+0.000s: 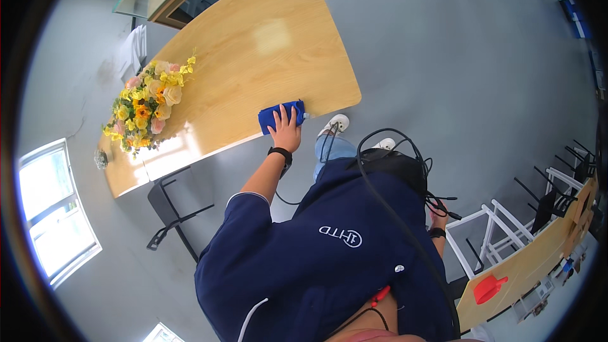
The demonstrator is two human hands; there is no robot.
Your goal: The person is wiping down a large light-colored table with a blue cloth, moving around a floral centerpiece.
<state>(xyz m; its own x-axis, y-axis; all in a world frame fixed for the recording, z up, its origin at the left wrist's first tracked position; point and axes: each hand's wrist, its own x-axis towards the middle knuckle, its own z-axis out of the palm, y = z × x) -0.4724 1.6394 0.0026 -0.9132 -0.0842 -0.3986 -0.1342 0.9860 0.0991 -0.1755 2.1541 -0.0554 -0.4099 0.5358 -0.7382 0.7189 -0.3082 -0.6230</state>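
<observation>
My left hand lies on a folded blue cloth at the near edge of the light wood table. Its fingers are stretched and spread flat across the cloth, not wrapped round it. A small whitish piece shows at the cloth's right end. Down at my right side hangs my right hand, beside a bundle of black cables. Cables partly cover that hand, and its fingers do not show clearly enough to tell what they do.
An artificial flower arrangement stands on the table's left part. A dark chair is by the table's near left side. Black cables loop in front of my body. To the right are white-framed stools and another wood table bearing a red object.
</observation>
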